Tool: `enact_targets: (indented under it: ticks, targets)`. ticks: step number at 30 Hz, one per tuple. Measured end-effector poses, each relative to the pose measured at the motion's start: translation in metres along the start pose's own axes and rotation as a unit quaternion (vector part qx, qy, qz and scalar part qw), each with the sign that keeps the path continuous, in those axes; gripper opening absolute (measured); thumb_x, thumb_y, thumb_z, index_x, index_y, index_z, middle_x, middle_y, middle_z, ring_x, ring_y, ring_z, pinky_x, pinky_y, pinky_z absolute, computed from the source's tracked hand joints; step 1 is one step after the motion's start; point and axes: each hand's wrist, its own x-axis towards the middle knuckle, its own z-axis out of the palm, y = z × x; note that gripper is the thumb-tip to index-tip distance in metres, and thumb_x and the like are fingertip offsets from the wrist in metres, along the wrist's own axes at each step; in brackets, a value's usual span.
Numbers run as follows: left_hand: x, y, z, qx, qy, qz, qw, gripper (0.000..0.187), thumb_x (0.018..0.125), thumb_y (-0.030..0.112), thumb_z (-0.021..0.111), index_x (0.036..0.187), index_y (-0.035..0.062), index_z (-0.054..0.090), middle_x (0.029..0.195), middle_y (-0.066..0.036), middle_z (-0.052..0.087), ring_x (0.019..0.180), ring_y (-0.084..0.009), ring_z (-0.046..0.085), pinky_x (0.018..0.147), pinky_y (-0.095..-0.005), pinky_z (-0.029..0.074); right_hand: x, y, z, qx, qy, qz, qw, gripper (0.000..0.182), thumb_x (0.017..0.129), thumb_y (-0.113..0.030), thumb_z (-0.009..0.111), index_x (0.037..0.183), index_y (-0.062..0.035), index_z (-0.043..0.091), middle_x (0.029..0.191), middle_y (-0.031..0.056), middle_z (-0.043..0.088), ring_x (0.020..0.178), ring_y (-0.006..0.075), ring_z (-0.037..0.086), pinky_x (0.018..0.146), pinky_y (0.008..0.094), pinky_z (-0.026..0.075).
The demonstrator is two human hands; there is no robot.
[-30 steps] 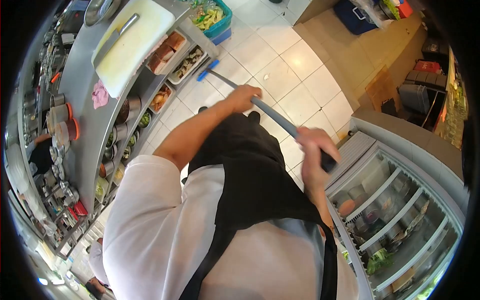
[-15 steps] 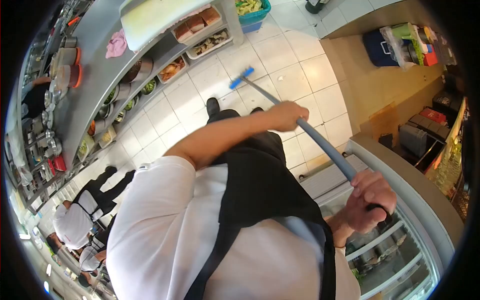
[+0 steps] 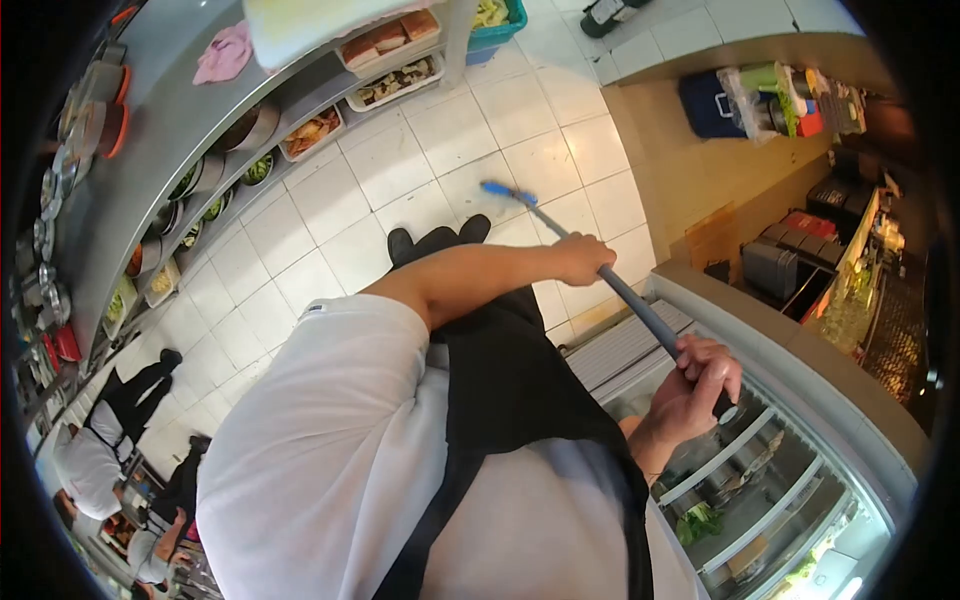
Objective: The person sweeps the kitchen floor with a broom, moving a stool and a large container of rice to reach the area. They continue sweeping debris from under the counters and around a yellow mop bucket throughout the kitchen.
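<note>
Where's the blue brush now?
In the head view, the blue brush is on the tiled floor, above the picture's middle, just ahead and to the right of the person's right shoe.

blue brush (image 3: pixel 508 192) on tiled floor (image 3: pixel 440 135)

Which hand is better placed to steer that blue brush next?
Probably the left hand: it grips the grey pole partway along, closer to the blue brush. The right hand holds near the pole's other end.
</note>
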Motion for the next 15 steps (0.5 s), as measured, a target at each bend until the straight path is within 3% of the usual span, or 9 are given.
enact_targets:
  ticks: [1,4,5,8,11,14,15]
  targets:
    - [-0.01,0.007,-0.005,-0.017,0.002,0.005,1.0,0.013,0.079,0.013,0.067,0.093,0.0129,0.066,0.093,-0.011,0.069,0.094,-0.0332,0.066,0.079,-0.0476,0.051,0.002,-0.011,0.011,-0.037,-0.021,-0.018,0.999,0.027,0.101,-0.027,0.057,0.091,-0.0027,0.058,0.073,0.0039,0.042,0.072,0.0194,0.045,0.076,0.0402,0.045]
    - [-0.039,0.018,-0.041,-0.036,-0.016,0.018,0.999,0.013,0.081,0.013,0.067,0.094,0.0124,0.067,0.094,-0.011,0.069,0.094,-0.0332,0.065,0.078,-0.0473,0.051,0.002,-0.041,0.04,0.012,-0.077,-0.079,0.994,0.032,0.096,-0.033,0.065,0.092,-0.0032,0.055,0.075,0.0057,0.046,0.072,0.0207,0.049,0.073,0.0416,0.048]
    - [-0.05,0.022,-0.057,-0.034,-0.024,0.025,0.999,0.013,0.082,0.013,0.067,0.095,0.0122,0.067,0.094,-0.011,0.069,0.094,-0.0331,0.065,0.078,-0.0472,0.051,0.002,-0.049,0.05,-0.001,-0.102,-0.102,0.989,0.041,0.094,-0.044,0.067,0.096,-0.0044,0.055,0.079,0.0054,0.046,0.075,0.0206,0.049,0.071,0.0405,0.047]
    - [-0.082,0.016,-0.092,-0.039,0.092,0.019,0.995,0.018,0.082,0.016,0.07,0.1,0.0123,0.067,0.095,-0.01,0.067,0.094,-0.0333,0.065,0.079,-0.0462,0.051,0.012,-0.056,0.08,0.038,-0.195,-0.146,0.969,0.043,0.092,-0.045,0.07,0.092,-0.0047,0.054,0.079,0.006,0.046,0.074,0.0204,0.049,0.068,0.0386,0.048]
    - [-0.127,0.011,-0.126,-0.074,0.278,-0.005,0.958,0.03,0.081,0.02,0.076,0.107,0.0104,0.065,0.094,-0.011,0.064,0.095,-0.0329,0.063,0.081,-0.0425,0.05,0.015,-0.045,0.131,0.049,-0.199,-0.171,0.964,0.043,0.091,-0.043,0.071,0.087,-0.0027,0.055,0.076,0.0072,0.049,0.072,0.0215,0.052,0.068,0.0386,0.051]
    - [-0.182,0.03,-0.154,-0.081,0.416,-0.023,0.906,0.032,0.08,0.018,0.076,0.108,0.0089,0.065,0.099,-0.012,0.064,0.097,-0.033,0.062,0.083,-0.0423,0.05,0.005,-0.023,0.19,-0.035,-0.239,-0.145,0.959,0.043,0.086,-0.04,0.076,0.096,0.0003,0.063,0.09,0.0106,0.06,0.084,0.0247,0.06,0.079,0.0373,0.053]
    - [-0.201,0.034,-0.156,-0.08,0.46,-0.024,0.884,0.032,0.08,0.018,0.076,0.108,0.0084,0.064,0.101,-0.012,0.065,0.097,-0.0331,0.062,0.083,-0.0424,0.05,0.005,-0.014,0.2,-0.043,-0.311,-0.103,0.944,0.05,0.081,-0.041,0.081,0.104,0.0003,0.064,0.098,0.0112,0.062,0.09,0.0244,0.06,0.082,0.0365,0.052]
